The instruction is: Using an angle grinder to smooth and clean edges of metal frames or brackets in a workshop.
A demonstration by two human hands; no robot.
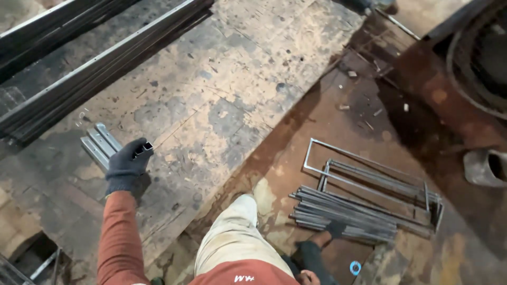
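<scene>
Along the upper left of the frame, long steel bars [79, 79] lie slanted across a worn wooden board [227, 89]. Below them, at the left centre, the person's left hand [127, 166], in a dark knitted glove with a rust-orange sleeve, is curled around the end of a short square tube [143, 150]. The fingers are clenched about it, and the tube's open end shows just above the knuckles. Just beside the hand, to its upper left, a few more short metal sections [97, 142] lie together on the board, touching the glove's edge.

At the lower centre, the person's knee in pale trousers [235, 237] juts into the picture.

To the right of it, low in the frame, the right hand [334, 228], also dark-gloved, rests on the near end of a bundle of thin steel rods [348, 214] lying on the rusty brown floor. Whether its fingers grip a rod or only touch the pile cannot be told. A bent rectangular rod frame [364, 169] lies partly over the bundle.

At the far right edge sits a grey pipe-like vessel [486, 166], its opening dark and its contents not visible.
</scene>
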